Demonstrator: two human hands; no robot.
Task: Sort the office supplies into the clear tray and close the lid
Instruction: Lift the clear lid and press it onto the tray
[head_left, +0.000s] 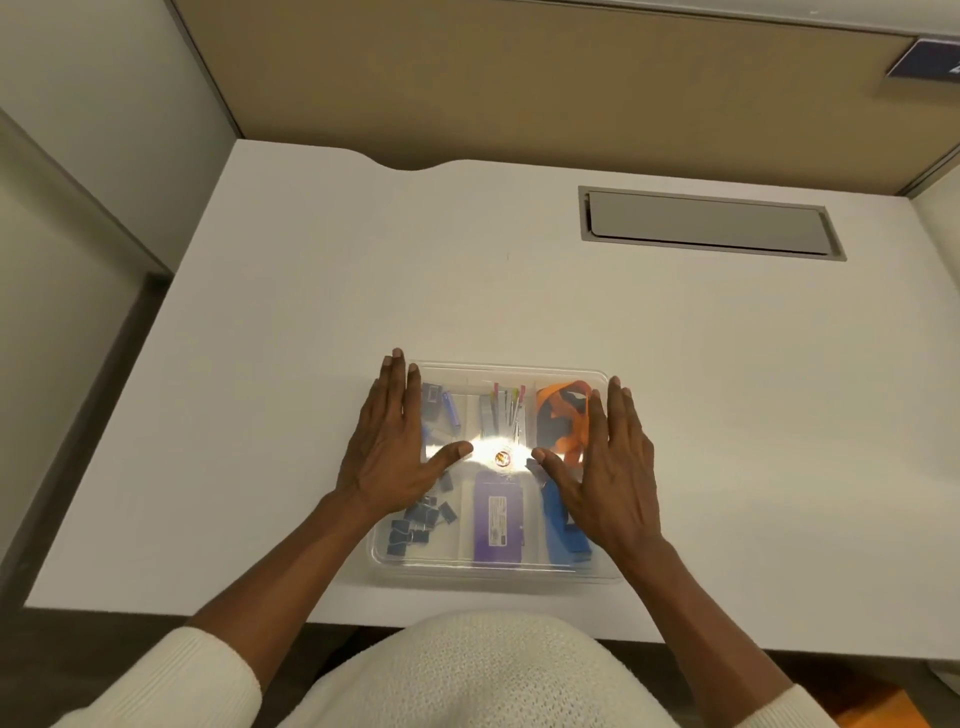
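Observation:
A clear tray (493, 571) sits near the desk's front edge with its clear lid (498, 376) lying on top. Through the lid I see dark binder clips (421, 522) at the left, a purple box (497, 519) and staples with flags (506, 410) in the middle, an orange strap (563, 410) and a blue item (563, 530) at the right. My left hand (389, 447) rests flat on the lid's left side. My right hand (608, 467) lies flat on its right side. Fingers of both are spread, holding nothing. A bright glare sits between the thumbs.
The white desk (311, 312) has a grey cable hatch (706, 223) at the back right. Tan and pale partition walls stand behind and to the left. The desk's front edge runs just below the tray.

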